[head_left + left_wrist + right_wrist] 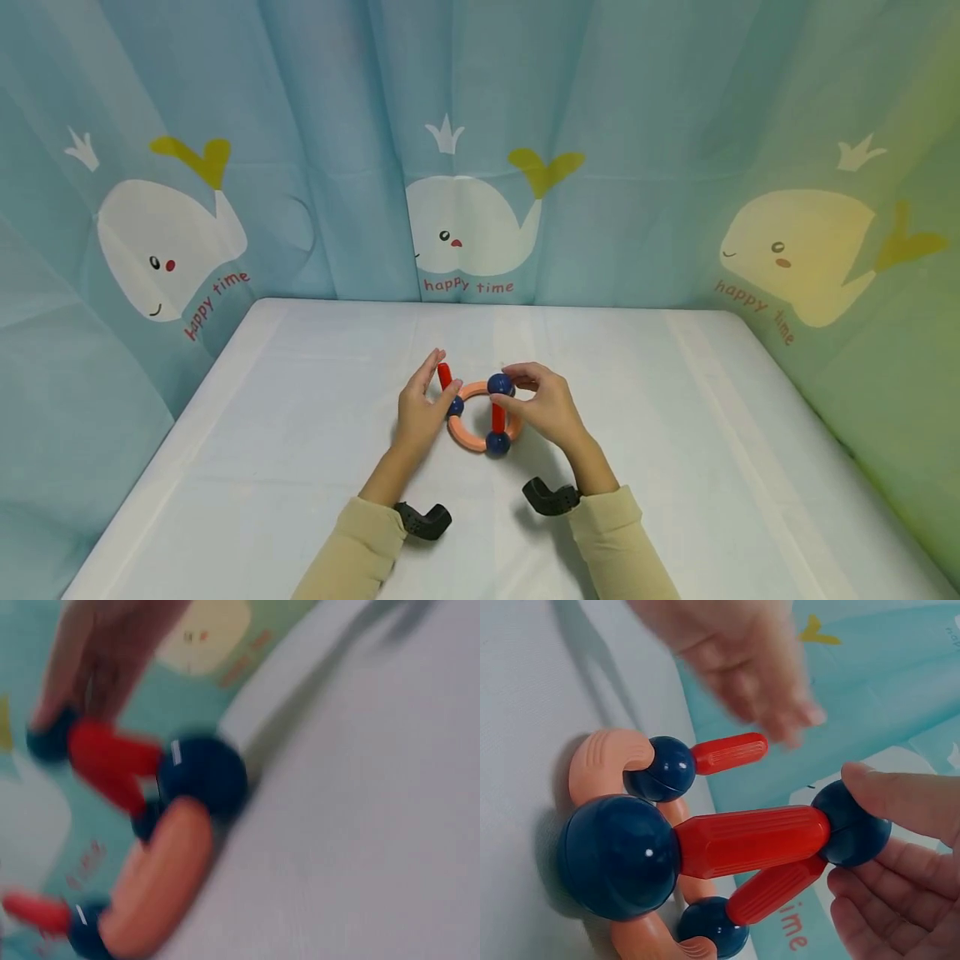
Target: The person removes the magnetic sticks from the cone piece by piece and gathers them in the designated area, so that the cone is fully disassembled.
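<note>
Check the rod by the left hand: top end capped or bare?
Bare: the red rod ends with no ball; only its base meets a blue ball.

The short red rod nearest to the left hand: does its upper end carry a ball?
No, the right wrist view shows this red rod bare at its upper end, joined below to a dark blue ball.

The left hand (420,409) is straight-fingered, the right hand (547,407) pinching.

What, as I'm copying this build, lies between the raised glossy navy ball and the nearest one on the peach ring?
A ribbed red rod, seen in the right wrist view.
</note>
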